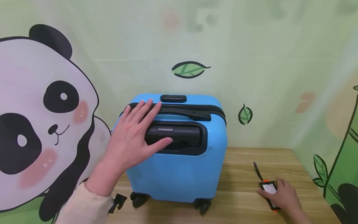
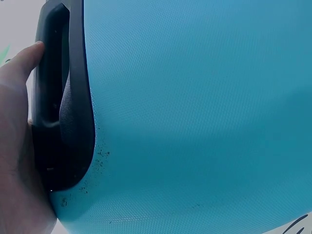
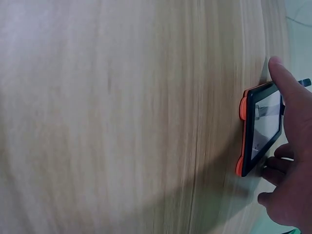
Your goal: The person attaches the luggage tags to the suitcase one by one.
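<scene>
A light blue suitcase stands upright on its black wheels. My left hand rests with spread fingers on its upper left part, fingertips by the black top carry handle and thumb over the black recessed panel. In the left wrist view, that hand lies along a black handle housing. To the right, low over the table, my right hand holds a luggage tag with black frame, orange edging and white insert. Its thumb and fingers are at opposite edges of the tag.
The suitcase and tag are on a wood-grain table. A small black piece lies beside my left sleeve. A short dark strap extends from the tag. Behind hangs a green backdrop with a printed panda. A combination lock tops the suitcase.
</scene>
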The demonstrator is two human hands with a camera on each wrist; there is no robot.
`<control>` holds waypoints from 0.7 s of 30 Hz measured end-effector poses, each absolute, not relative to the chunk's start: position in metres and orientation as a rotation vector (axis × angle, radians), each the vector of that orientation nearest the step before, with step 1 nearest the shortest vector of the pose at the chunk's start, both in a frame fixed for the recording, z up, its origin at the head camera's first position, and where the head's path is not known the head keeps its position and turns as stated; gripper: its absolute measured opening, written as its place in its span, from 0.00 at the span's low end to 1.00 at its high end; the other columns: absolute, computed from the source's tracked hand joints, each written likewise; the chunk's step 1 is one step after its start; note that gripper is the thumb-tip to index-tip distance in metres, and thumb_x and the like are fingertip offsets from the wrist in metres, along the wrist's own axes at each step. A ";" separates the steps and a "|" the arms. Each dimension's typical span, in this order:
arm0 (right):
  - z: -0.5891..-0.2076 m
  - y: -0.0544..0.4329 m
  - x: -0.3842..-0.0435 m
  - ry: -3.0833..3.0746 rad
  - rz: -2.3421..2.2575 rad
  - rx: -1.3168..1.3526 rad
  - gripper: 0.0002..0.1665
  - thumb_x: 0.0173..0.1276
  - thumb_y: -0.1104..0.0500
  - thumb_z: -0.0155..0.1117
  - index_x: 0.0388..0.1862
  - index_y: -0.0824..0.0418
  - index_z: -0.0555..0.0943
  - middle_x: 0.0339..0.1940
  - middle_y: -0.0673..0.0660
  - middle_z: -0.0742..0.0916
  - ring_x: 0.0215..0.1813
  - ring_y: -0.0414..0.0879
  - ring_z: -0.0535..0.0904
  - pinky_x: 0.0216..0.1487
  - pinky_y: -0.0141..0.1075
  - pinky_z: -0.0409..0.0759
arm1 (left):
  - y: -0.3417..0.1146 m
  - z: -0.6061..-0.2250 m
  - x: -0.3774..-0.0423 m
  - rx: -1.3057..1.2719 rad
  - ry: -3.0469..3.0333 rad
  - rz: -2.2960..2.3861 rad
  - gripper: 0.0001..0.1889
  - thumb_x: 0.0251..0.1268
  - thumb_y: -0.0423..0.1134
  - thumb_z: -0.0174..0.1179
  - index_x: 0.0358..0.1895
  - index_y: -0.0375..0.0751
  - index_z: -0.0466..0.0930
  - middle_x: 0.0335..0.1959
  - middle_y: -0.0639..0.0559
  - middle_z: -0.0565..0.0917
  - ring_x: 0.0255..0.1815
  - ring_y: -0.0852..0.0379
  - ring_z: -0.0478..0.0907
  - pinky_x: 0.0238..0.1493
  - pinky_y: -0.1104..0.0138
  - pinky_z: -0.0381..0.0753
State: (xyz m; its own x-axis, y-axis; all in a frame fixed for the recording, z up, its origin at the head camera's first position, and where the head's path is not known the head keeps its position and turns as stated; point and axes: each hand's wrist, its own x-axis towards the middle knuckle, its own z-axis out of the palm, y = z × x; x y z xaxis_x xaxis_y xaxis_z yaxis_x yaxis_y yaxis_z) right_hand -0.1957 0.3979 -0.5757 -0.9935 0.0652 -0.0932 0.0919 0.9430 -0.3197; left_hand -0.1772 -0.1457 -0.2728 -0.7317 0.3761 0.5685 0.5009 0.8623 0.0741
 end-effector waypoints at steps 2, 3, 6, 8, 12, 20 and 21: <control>-0.577 0.398 -0.195 3.031 -0.503 0.118 0.72 0.65 0.23 0.68 0.69 0.90 0.62 0.67 0.91 0.69 0.66 0.85 0.69 0.67 0.74 0.69 | -0.146 -0.274 -0.177 -0.639 -2.470 -0.305 0.52 0.64 0.75 0.62 0.87 0.56 0.58 0.85 0.46 0.63 0.87 0.42 0.56 0.86 0.42 0.47; -0.577 0.398 -0.195 3.038 -0.505 0.117 0.72 0.65 0.23 0.68 0.69 0.90 0.63 0.67 0.90 0.70 0.66 0.85 0.69 0.67 0.74 0.69 | -0.146 -0.274 -0.177 -0.640 -2.466 -0.308 0.52 0.64 0.75 0.62 0.87 0.56 0.59 0.85 0.46 0.64 0.87 0.42 0.56 0.86 0.42 0.47; -0.578 0.398 -0.194 3.048 -0.507 0.118 0.70 0.65 0.23 0.68 0.68 0.89 0.65 0.67 0.89 0.71 0.66 0.84 0.69 0.66 0.73 0.71 | -0.145 -0.275 -0.178 -0.642 -2.457 -0.310 0.51 0.64 0.75 0.61 0.87 0.56 0.59 0.85 0.46 0.64 0.87 0.42 0.57 0.86 0.42 0.47; -0.578 0.397 -0.194 3.052 -0.513 0.118 0.69 0.66 0.23 0.68 0.67 0.89 0.67 0.66 0.88 0.72 0.65 0.83 0.69 0.65 0.72 0.72 | -0.146 -0.275 -0.178 -0.643 -2.454 -0.310 0.51 0.65 0.75 0.61 0.87 0.56 0.59 0.85 0.46 0.64 0.86 0.42 0.57 0.86 0.43 0.47; -0.579 0.394 -0.193 3.075 -0.542 0.108 0.62 0.67 0.28 0.71 0.64 0.88 0.70 0.61 0.86 0.74 0.62 0.81 0.71 0.61 0.70 0.75 | -0.146 -0.275 -0.178 -0.645 -2.451 -0.310 0.51 0.65 0.76 0.61 0.87 0.56 0.59 0.85 0.46 0.65 0.86 0.42 0.57 0.86 0.43 0.47; -0.578 0.385 -0.192 3.138 -0.603 -0.026 0.53 0.66 0.42 0.78 0.67 0.86 0.71 0.52 0.80 0.79 0.51 0.69 0.78 0.49 0.60 0.80 | -0.145 -0.276 -0.178 -0.646 -2.432 -0.319 0.50 0.65 0.75 0.61 0.86 0.56 0.60 0.84 0.45 0.65 0.85 0.41 0.59 0.86 0.43 0.48; -0.578 0.385 -0.192 3.134 -0.611 -0.039 0.53 0.66 0.43 0.78 0.67 0.86 0.71 0.51 0.80 0.79 0.49 0.67 0.78 0.47 0.58 0.81 | -0.145 -0.276 -0.178 -0.645 -2.432 -0.319 0.50 0.65 0.75 0.61 0.86 0.56 0.60 0.84 0.46 0.65 0.85 0.41 0.59 0.86 0.43 0.48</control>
State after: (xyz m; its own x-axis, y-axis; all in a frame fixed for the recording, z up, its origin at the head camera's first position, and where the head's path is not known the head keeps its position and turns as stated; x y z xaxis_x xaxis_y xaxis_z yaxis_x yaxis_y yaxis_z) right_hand -0.1916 0.3848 -0.5775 -0.9983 -0.0142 0.0557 -0.0341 0.9266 -0.3745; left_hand -0.1782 -0.1452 -0.2757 -0.7043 0.3728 0.6042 0.5162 0.8531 0.0753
